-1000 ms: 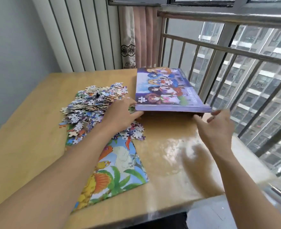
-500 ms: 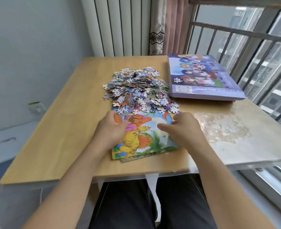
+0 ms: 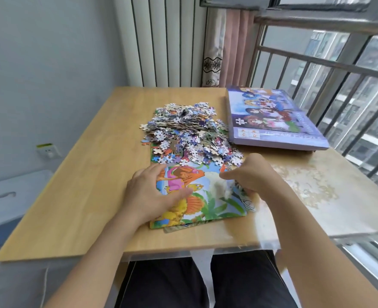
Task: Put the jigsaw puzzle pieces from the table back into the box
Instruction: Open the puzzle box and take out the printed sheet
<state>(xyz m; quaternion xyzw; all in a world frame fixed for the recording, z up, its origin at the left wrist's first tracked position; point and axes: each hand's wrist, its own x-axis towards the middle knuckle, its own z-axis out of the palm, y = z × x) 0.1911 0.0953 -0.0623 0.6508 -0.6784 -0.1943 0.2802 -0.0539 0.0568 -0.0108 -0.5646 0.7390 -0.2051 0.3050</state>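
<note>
Head view, fingers first: left hand (image 3: 152, 196) lies flat, fingers straight, pressing the dinosaur picture sheet (image 3: 206, 203) near its left edge. Right hand (image 3: 257, 176) has fingers curled at the sheet's right side, seemingly pinching its edge or a few loose pieces; blur hides which, so I cannot tell what it holds.

Change noted: a second ago both hands were at the purple puzzle box (image 3: 272, 121), left by its near corner, right under its front edge. Half a second ago they had come back to the sheet, and they remain there now, the right drawn further in. Box lid looks closed still.

Meaning (my guess): the sheet may serve as a tray to tip the jigsaw pieces (image 3: 188, 134) over to the box. No pieces are boxed yet.

Pieces sit heaped on the sheet's far half, just left of the box, on the wooden table (image 3: 83, 196).

Writing: box side shows white lettering, too blurred to read; small orange marks on a label, also illegible.
</note>
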